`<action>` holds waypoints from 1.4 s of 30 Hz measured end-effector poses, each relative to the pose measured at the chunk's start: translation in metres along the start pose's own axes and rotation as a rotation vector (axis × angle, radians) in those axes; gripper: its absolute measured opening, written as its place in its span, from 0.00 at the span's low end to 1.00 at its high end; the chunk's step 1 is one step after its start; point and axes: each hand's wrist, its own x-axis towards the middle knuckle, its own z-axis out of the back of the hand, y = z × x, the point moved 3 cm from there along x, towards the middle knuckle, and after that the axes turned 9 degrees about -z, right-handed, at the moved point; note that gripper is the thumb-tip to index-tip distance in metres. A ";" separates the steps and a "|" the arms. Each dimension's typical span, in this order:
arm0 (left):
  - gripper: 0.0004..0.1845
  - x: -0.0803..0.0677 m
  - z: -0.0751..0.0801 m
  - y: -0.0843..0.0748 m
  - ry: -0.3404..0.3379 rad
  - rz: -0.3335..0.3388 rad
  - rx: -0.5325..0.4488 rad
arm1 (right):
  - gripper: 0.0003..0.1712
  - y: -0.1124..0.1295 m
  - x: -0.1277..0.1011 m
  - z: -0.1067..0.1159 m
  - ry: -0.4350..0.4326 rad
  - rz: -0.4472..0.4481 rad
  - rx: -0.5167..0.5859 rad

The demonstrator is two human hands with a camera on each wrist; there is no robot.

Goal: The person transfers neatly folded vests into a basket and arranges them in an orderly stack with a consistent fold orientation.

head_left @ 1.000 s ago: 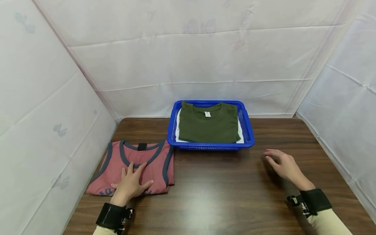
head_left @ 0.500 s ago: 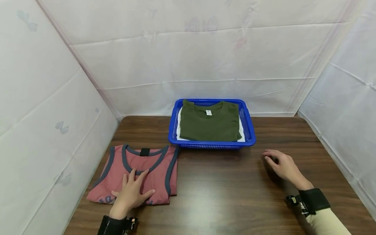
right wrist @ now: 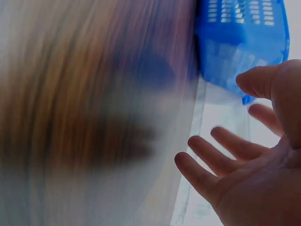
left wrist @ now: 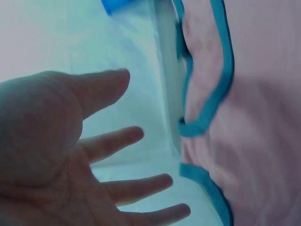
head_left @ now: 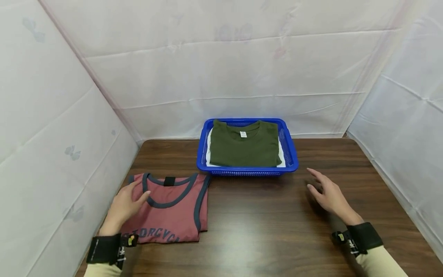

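Note:
A folded pink tank top [head_left: 176, 221] with dark trim and lettering lies at the table's left. My left hand [head_left: 122, 207] is over its left side, covering part of it. In the left wrist view that hand's fingers [left wrist: 136, 190] are spread and hold nothing, with the tank top [left wrist: 268, 117] beyond them. On the right my right hand [head_left: 330, 196] is above the wood, right of the blue basket [head_left: 247, 173]. Its fingers [right wrist: 202, 174] are extended and bare in the right wrist view, the basket [right wrist: 221, 47] just past the thumb.
Inside the basket at the back middle, a folded olive green T-shirt [head_left: 243, 152] lies on white cloth [head_left: 282, 156]. White fabric walls [head_left: 238, 69] enclose the brown wooden table [head_left: 256, 219] at the back and both sides.
My left hand has come off the tank top's middle and moved left, uncovering the lettering. The tank top came slightly nearer earlier on. My right hand's fingers have straightened.

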 end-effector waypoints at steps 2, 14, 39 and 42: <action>0.39 0.008 0.003 0.016 0.040 0.021 0.006 | 0.34 0.004 -0.001 -0.002 -0.001 -0.005 0.031; 0.44 0.021 0.006 0.046 0.288 0.071 0.032 | 0.29 0.009 -0.018 -0.005 0.000 0.000 0.068; 0.34 0.015 -0.012 0.006 0.217 -0.084 -0.003 | 0.23 0.011 -0.022 -0.010 -0.018 -0.003 0.052; 0.33 0.015 -0.016 -0.004 0.225 -0.105 -0.019 | 0.23 0.012 -0.022 -0.011 -0.024 0.003 0.051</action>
